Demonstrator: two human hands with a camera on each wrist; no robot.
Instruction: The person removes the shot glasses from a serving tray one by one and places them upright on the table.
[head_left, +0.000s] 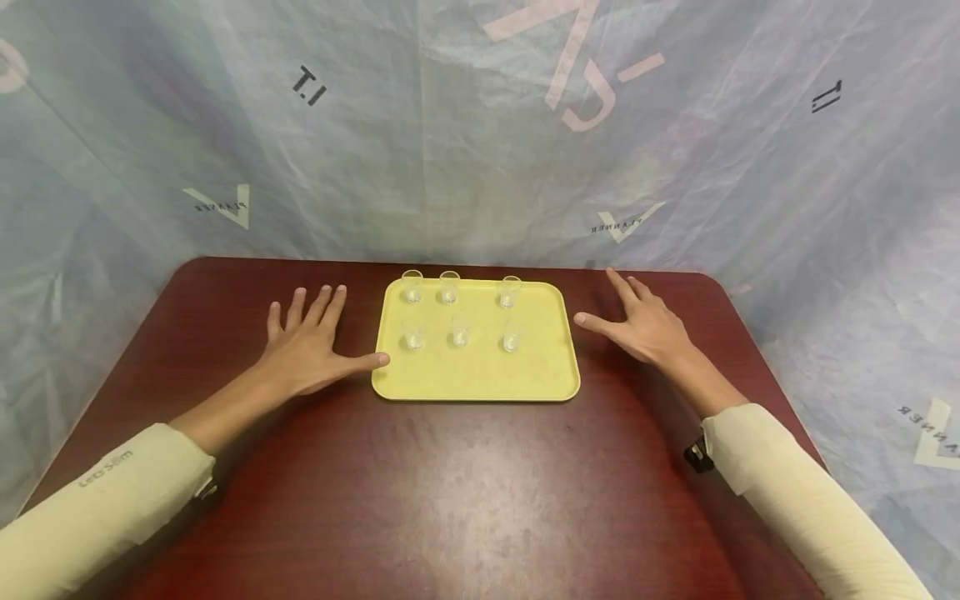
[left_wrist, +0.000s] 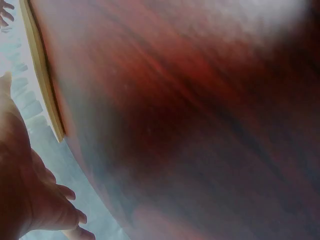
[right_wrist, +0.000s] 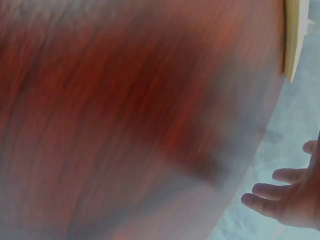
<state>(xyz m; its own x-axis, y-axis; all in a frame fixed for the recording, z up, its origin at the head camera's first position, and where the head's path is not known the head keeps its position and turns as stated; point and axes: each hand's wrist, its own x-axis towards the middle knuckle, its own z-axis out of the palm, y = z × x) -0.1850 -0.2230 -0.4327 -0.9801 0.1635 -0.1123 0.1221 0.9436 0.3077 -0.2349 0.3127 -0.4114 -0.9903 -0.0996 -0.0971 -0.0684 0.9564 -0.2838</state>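
Note:
A yellow tray [head_left: 472,379] lies on the table, with several small clear glasses on it in two rows. One glass [head_left: 511,292] stands in the back row at the right, another [head_left: 414,333] in the front row at the left. My left hand [head_left: 303,350] is spread at the tray's left side, its thumb tip over the left rim. Beyond the tray's right edge, my right hand [head_left: 648,329] has its fingers extended and thumb pointing at the tray. Neither hand holds anything. In the left wrist view the tray's edge [left_wrist: 42,70] shows beside the left hand [left_wrist: 35,195].
The dark red wooden table [head_left: 450,500] has rounded far corners. Behind and beside it hangs a grey printed sheet [head_left: 420,167], close to the table's far edge. Light sleeves cover both forearms, and a dark device [head_left: 699,454] sits under the right cuff.

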